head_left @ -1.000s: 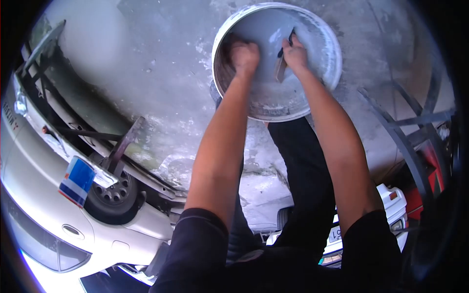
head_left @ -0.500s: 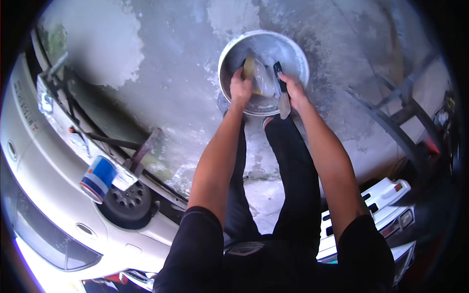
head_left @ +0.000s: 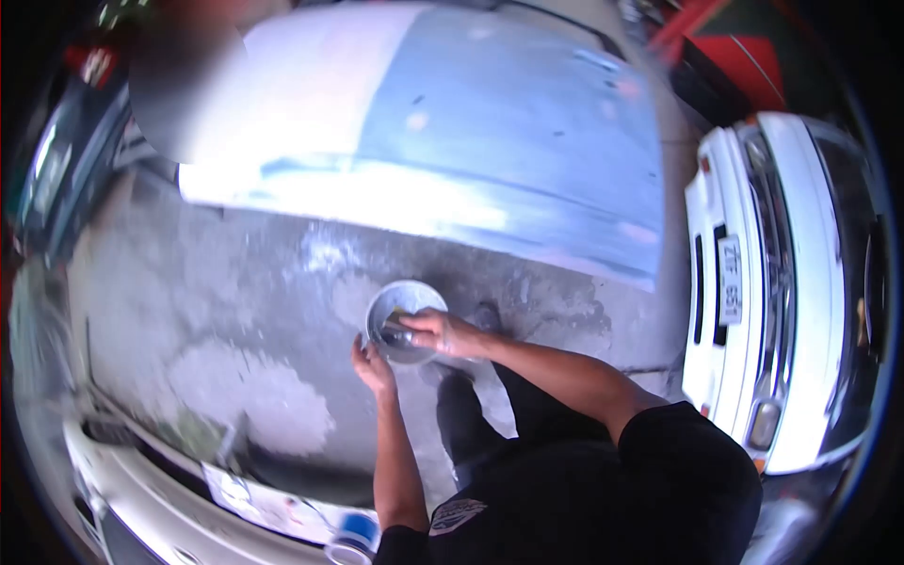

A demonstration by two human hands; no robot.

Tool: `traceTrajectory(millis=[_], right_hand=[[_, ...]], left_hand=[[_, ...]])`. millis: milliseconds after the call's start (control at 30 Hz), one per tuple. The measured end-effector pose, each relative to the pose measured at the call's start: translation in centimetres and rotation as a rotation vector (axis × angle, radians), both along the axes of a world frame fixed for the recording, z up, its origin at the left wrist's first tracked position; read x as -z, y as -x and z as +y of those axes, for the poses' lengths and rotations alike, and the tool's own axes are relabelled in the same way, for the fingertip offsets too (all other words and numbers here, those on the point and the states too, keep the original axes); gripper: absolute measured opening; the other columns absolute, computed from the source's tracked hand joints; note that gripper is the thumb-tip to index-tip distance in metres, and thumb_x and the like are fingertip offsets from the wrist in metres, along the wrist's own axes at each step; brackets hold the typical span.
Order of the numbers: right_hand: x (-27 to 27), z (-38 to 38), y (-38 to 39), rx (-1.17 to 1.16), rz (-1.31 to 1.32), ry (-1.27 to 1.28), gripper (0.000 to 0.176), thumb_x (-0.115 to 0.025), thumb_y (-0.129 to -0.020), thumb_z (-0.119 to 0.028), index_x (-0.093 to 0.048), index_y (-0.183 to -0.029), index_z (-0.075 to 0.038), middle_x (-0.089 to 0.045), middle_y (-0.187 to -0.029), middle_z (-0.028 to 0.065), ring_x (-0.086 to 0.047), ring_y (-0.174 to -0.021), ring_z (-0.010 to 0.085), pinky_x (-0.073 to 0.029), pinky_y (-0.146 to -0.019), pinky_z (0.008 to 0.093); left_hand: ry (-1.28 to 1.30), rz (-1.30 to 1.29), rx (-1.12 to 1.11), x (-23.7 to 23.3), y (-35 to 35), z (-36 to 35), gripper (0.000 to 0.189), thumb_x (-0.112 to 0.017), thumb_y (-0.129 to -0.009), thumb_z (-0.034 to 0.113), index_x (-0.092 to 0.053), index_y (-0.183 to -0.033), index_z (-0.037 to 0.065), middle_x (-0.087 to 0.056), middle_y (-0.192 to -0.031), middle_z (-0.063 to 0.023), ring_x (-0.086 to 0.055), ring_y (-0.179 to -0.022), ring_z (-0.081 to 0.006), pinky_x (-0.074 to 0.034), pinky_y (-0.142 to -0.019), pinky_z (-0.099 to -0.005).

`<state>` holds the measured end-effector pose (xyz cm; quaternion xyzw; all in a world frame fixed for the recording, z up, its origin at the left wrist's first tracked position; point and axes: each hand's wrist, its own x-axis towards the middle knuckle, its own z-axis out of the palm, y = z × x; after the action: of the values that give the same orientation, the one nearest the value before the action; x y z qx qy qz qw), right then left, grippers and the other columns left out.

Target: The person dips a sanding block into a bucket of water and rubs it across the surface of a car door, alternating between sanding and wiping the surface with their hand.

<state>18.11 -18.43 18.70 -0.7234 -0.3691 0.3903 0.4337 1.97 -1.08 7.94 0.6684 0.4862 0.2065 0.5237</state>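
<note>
A round metal basin [head_left: 434, 294] rests on the concrete floor before my feet. Over its right side my right hand [head_left: 441, 331] is closed round a putty knife [head_left: 395, 327], its grey blade pointing left into the basin. Something small and yellowish [head_left: 399, 310] shows behind the knife inside the basin. My left hand [head_left: 377, 369] is at the basin's lower left edge, fingers raised and apart, fingertips right beside the rim.
A large car panel [head_left: 508, 122] in pale and bluish patches spans the far side. A white vehicle [head_left: 800, 282] stands at the right. Lower left are a light car [head_left: 151, 499], a white board [head_left: 259, 499] and a blue-and-white can [head_left: 356, 539]. A dark car [head_left: 80, 160] is at upper left.
My view has swung up and turned toward the car panel. My left hand has left the yellowish thing and moved outside the rim; my right hand has brought the knife over the basin.
</note>
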Motion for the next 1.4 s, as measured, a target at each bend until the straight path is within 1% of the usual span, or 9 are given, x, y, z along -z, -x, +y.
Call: traceTrajectory(millis=[167, 400, 667, 733, 867, 1100, 1200, 1333, 1400], right_hand=[[-17.6, -7.0, -1.7, 0.114, -0.325, -0.087, 0.056, -0.069, -0.105, -0.028, -0.056, -0.159, -0.017, -0.049, -0.160, 0.0240, -0.055, -0.143, 0.0403, -0.046, -0.119, 0.0473], [-22.9, -21.9, -12.6, 0.571, -0.704, 0.210, 0.054, -0.066, -0.107, -0.026, -0.055, -0.160, -0.030, -0.040, -0.169, 0.0203, -0.042, -0.153, 0.0408, -0.039, -0.126, 0.0476], [-19.0, -34.9, -30.8, 0.610, -1.042, 0.424, 0.051, -0.065, -0.107, -0.020, -0.058, -0.157, -0.026, -0.042, -0.167, 0.0206, -0.047, -0.145, 0.0424, -0.043, -0.120, 0.0465], [-19.7, -35.9, -31.9, 0.526, -0.993, 0.490, 0.052, -0.065, -0.106, -0.019, -0.058, -0.157, -0.024, -0.044, -0.165, 0.0196, -0.046, -0.145, 0.0413, -0.041, -0.121, 0.0467], [-16.5, -39.0, -32.9, 0.340, -1.164, 0.392, 0.053, -0.063, -0.101, -0.010, -0.061, -0.153, -0.019, -0.050, -0.159, 0.0213, -0.048, -0.144, 0.0397, -0.044, -0.116, 0.0523], [-17.2, -27.3, -48.8, 0.375, -1.139, 0.252, 0.054, -0.061, -0.097, -0.002, -0.062, -0.151, -0.013, -0.049, -0.160, 0.0238, -0.045, -0.148, 0.0411, -0.035, -0.122, 0.0582], [-15.5, -27.2, -48.6, 0.458, -1.160, 0.177, 0.055, -0.063, -0.096, -0.002, -0.064, -0.149, -0.013, -0.049, -0.157, 0.0254, -0.047, -0.144, 0.0413, -0.037, -0.120, 0.0584], [-14.2, -37.6, -37.0, 0.301, -1.162, 0.236, 0.053, -0.068, -0.099, -0.014, -0.063, -0.152, -0.016, -0.050, -0.157, 0.0247, -0.047, -0.144, 0.0412, -0.038, -0.119, 0.0569], [-15.4, -36.0, -40.1, 0.223, -1.228, 0.275, 0.054, -0.068, -0.099, -0.015, -0.062, -0.153, -0.016, -0.050, -0.158, 0.0248, -0.047, -0.144, 0.0413, -0.039, -0.119, 0.0563]], left_hand=[[-0.451, -0.123, 0.172, -16.2, -6.7, -0.8, 0.039, -0.063, -0.104, 0.012, -0.063, -0.139, -0.005, -0.059, -0.141, -0.0270, -0.059, -0.127, -0.0425, -0.048, -0.109, -0.0497], [-0.647, -0.246, 0.531, -25.3, -18.9, -5.9, 0.037, -0.063, -0.103, 0.012, -0.065, -0.137, -0.002, -0.056, -0.144, -0.0288, -0.054, -0.134, -0.0480, -0.045, -0.113, -0.0539], [-0.907, -0.075, 0.725, -24.5, -33.1, -11.4, 0.049, -0.068, -0.100, 0.020, -0.063, -0.146, 0.003, -0.048, -0.159, -0.0314, -0.043, -0.148, -0.0524, -0.037, -0.121, -0.0589], [-0.930, 0.042, 0.769, -24.6, -35.9, -11.7, 0.057, -0.066, -0.102, 0.035, -0.060, -0.152, 0.008, -0.044, -0.161, -0.0314, -0.036, -0.153, -0.0538, -0.032, -0.124, -0.0627], [-0.842, 0.246, 0.752, -26.4, -38.4, -14.2, 0.062, -0.067, -0.101, 0.040, -0.058, -0.154, 0.009, -0.037, -0.166, -0.0322, -0.029, -0.157, -0.0535, -0.027, -0.125, -0.0669], [-0.827, 0.352, 0.739, -26.1, -39.6, -14.8, 0.071, -0.066, -0.102, 0.048, -0.053, -0.159, 0.007, -0.030, -0.171, -0.0324, -0.022, -0.160, -0.0542, -0.021, -0.125, -0.0708], [-0.802, 0.361, 0.727, -26.3, -39.3, -15.5, 0.075, -0.063, -0.103, 0.053, -0.049, -0.162, 0.008, -0.028, -0.172, -0.0327, -0.018, -0.161, -0.0546, -0.017, -0.125, -0.0720], [-0.863, 0.359, 0.613, -24.7, -40.1, -17.1, 0.085, -0.053, -0.104, 0.066, -0.043, -0.166, 0.008, -0.024, -0.173, -0.0344, -0.014, -0.161, -0.0571, -0.010, -0.125, -0.0746], [-0.861, 0.342, 0.580, -23.5, -40.3, -16.8, 0.088, -0.047, -0.104, 0.070, -0.043, -0.166, 0.007, -0.023, -0.173, -0.0351, -0.012, -0.161, -0.0585, -0.007, -0.125, -0.0759]])
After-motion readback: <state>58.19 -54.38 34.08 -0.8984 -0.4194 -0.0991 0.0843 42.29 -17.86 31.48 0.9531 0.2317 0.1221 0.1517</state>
